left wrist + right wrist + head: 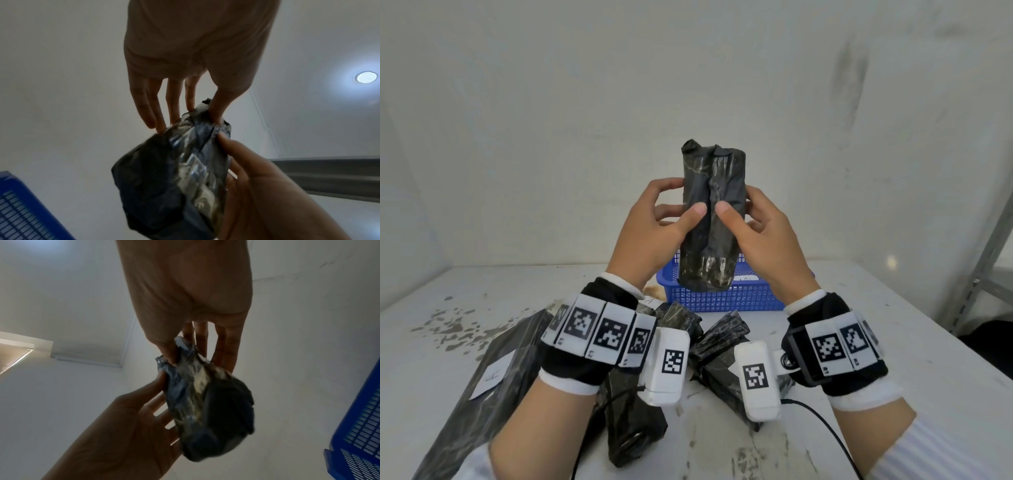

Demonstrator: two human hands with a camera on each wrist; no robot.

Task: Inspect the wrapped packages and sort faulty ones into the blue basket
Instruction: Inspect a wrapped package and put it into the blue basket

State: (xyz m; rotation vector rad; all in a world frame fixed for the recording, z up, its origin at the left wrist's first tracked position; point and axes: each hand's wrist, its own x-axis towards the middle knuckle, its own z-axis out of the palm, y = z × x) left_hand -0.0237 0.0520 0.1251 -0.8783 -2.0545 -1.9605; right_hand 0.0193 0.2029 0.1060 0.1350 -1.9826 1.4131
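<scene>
A tall package wrapped in black plastic [712, 212] stands upright in the air in front of me, above the blue basket [722, 294]. My left hand [664, 219] grips its left side, thumb on the front and fingers behind. My right hand [753, 222] grips its right side the same way. The two thumbs nearly meet at a wrinkled seam down the front. In the left wrist view the package [174, 175] shows shiny tape near its lower end. The right wrist view shows the package [211, 410] from below, with the basket [359, 434] at the right edge.
Several other black wrapped packages [722, 346] lie on the white table [876, 359] under my wrists. A long flat black package with a white label [489, 373] lies at the left. A grey metal shelf post [989, 253] stands at the right.
</scene>
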